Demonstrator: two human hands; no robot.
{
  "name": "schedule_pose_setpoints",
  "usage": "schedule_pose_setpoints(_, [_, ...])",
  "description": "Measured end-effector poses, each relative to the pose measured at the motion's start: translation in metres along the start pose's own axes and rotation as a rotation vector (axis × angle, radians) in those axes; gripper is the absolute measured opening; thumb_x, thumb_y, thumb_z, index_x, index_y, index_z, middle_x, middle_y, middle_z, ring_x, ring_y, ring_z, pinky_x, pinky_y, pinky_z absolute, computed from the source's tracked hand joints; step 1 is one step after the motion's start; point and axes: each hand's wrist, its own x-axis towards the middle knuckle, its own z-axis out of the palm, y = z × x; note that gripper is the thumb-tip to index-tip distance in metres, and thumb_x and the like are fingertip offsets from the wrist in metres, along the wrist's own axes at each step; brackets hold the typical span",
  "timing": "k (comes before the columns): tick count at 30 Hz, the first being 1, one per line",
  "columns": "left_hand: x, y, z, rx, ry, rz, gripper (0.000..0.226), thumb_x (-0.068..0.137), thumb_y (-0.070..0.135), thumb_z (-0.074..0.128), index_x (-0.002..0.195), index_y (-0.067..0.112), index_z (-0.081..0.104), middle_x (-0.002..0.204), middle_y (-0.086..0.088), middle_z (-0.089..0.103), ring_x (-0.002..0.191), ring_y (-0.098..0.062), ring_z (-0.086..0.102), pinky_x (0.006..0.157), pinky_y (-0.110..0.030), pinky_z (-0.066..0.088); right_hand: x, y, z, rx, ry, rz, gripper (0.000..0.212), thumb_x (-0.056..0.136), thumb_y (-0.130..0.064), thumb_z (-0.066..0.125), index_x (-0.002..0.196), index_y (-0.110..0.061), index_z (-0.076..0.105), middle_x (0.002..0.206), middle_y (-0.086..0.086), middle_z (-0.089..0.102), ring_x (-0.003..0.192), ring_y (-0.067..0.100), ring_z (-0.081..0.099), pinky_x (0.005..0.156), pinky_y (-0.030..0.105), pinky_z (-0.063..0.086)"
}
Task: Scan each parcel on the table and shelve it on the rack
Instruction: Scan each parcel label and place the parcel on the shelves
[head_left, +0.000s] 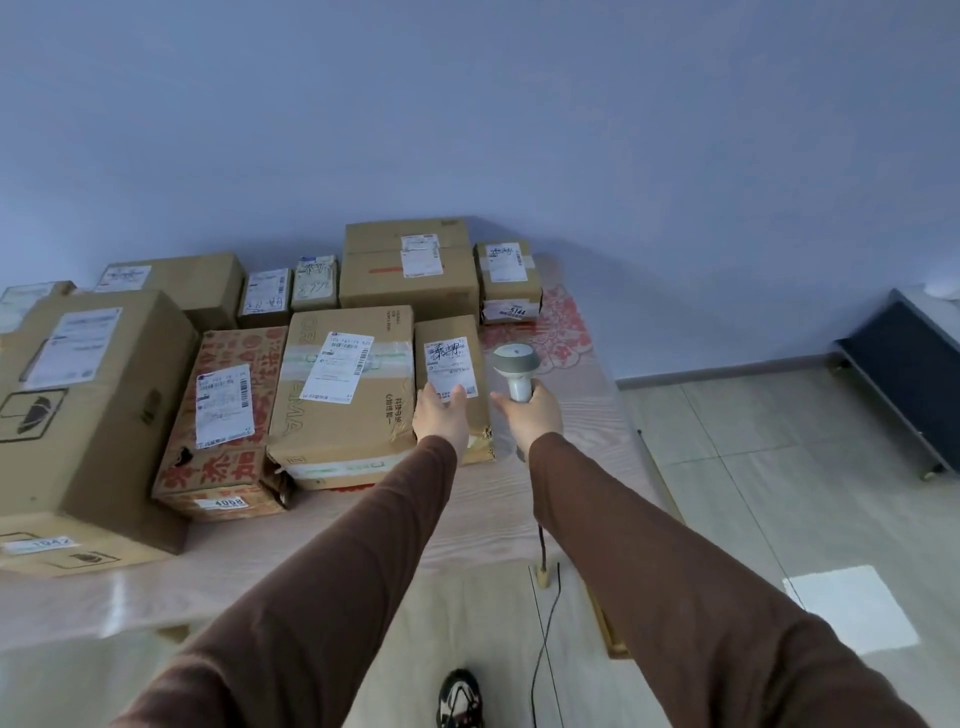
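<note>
Now left hand (441, 418) on narrow brown cardboard parcel (453, 384).
Fingers (457, 393) spread flat over its white label (451, 366); right hand (530, 413) clamps grey handheld scanner (515, 370) beside it; bigger taped carton (343, 384) touches its left.

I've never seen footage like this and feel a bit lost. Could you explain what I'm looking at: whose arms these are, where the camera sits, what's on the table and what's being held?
There is no machine here: a person in brown sleeves works with bare hands. The single picture comes from a wide-angle camera worn on their head, looking forward and down, so the arms reach away from you and the edges bend.

On the table stand many cardboard parcels, most with white shipping labels. The left hand rests on a narrow parcel, fingers touching the near edge of its label. The right hand grips a grey handheld scanner beside that parcel; its cord seems to trail down to the floor. Near the bottom edge you see the person's shoe. No rack is visible in this view.
</note>
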Motion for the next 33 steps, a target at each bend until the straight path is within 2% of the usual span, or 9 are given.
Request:
schedule_pose_setpoints(4, [0.020,-0.005,0.013,0.078,0.013,-0.088,0.071,0.108,0.043,0.042,0.163,0.006,0.020,0.168,-0.017,0.027,0.153,-0.036,0.028,0.125,-0.043,0.023,0.021,0.007,0.013,0.013,-0.031,0.055,0.031,0.092,-0.029,0.074,0.113,-0.012,0.060,0.111,0.014,0.071,0.104,0.033,0.067,0.094,0.048,0.055])
schedule_pose_setpoints(8, [0.032,-0.008,0.022,0.149,0.035,-0.164,0.074,0.108,0.047,0.039,0.165,0.009,0.011,0.170,-0.015,0.022,0.155,-0.039,0.017,0.125,-0.043,0.014,0.036,0.017,0.018,0.050,-0.073,0.104,0.027,0.093,-0.028,0.073,0.108,-0.009,0.061,0.100,0.013,0.069,0.091,0.030,0.066,0.088,0.047,0.055])
schedule_pose_setpoints(13, [0.045,-0.012,0.029,0.198,0.036,-0.225,0.073,0.107,0.046,0.043,0.165,0.014,0.013,0.169,-0.014,0.021,0.154,-0.037,0.022,0.123,-0.049,0.022,0.046,0.035,0.009,0.162,-0.065,0.145,0.027,0.091,-0.019,0.075,0.110,-0.002,0.066,0.106,0.019,0.072,0.099,0.035,0.069,0.093,0.050,0.055])
schedule_pose_setpoints(15, [0.047,-0.022,0.033,0.144,0.002,-0.235,0.073,0.107,0.045,0.046,0.165,0.012,0.017,0.167,-0.016,0.024,0.152,-0.037,0.029,0.123,-0.047,0.028,0.052,0.043,0.001,0.182,-0.076,0.157,0.021,0.091,-0.018,0.076,0.104,-0.006,0.065,0.102,0.016,0.071,0.095,0.032,0.067,0.091,0.047,0.055])
schedule_pose_setpoints(19, [0.042,-0.046,0.042,-0.026,-0.057,-0.250,0.067,0.104,0.045,0.053,0.157,0.008,0.037,0.155,-0.015,0.049,0.140,-0.036,0.048,0.119,-0.045,0.038,0.057,0.055,-0.012,0.280,-0.130,0.194,0.018,0.091,-0.014,0.076,0.104,-0.008,0.066,0.095,0.009,0.068,0.086,0.024,0.064,0.066,0.029,0.051])
schedule_pose_setpoints(22, [0.033,-0.048,0.052,-0.192,-0.060,-0.236,0.066,0.104,0.044,0.055,0.160,0.015,0.034,0.156,-0.013,0.048,0.139,-0.033,0.049,0.118,-0.048,0.040,0.055,0.061,-0.021,0.394,-0.167,0.223,0.017,0.091,-0.009,0.076,0.104,-0.008,0.065,0.101,0.014,0.068,0.090,0.026,0.064,0.066,0.030,0.052])
schedule_pose_setpoints(24, [0.022,-0.044,0.058,-0.305,-0.077,-0.190,0.060,0.106,0.038,0.054,0.159,0.018,0.034,0.149,-0.009,0.055,0.128,-0.027,0.056,0.111,-0.042,0.046,0.051,0.064,-0.030,0.435,-0.162,0.217,0.015,0.091,-0.008,0.075,0.101,-0.010,0.065,0.099,0.014,0.066,0.091,0.026,0.063,0.069,0.033,0.053])
schedule_pose_setpoints(28, [-0.007,-0.030,0.059,-0.485,-0.144,-0.105,0.062,0.107,0.032,0.054,0.161,0.029,0.023,0.144,-0.004,0.058,0.128,-0.023,0.059,0.108,-0.042,0.048,0.036,0.058,-0.056,0.482,-0.164,0.163,0.023,0.091,-0.009,0.076,0.113,-0.009,0.067,0.092,0.006,0.069,0.086,0.021,0.065,0.060,0.020,0.053])
schedule_pose_setpoints(33, [-0.037,0.012,0.038,-0.559,-0.179,0.003,0.058,0.106,0.032,0.058,0.155,0.030,0.028,0.137,0.000,0.064,0.112,-0.014,0.066,0.092,-0.030,0.052,0.008,0.022,-0.087,0.500,-0.162,0.009,0.036,0.091,-0.011,0.077,0.125,-0.008,0.067,0.108,0.009,0.073,0.097,0.020,0.069,0.086,0.034,0.058])
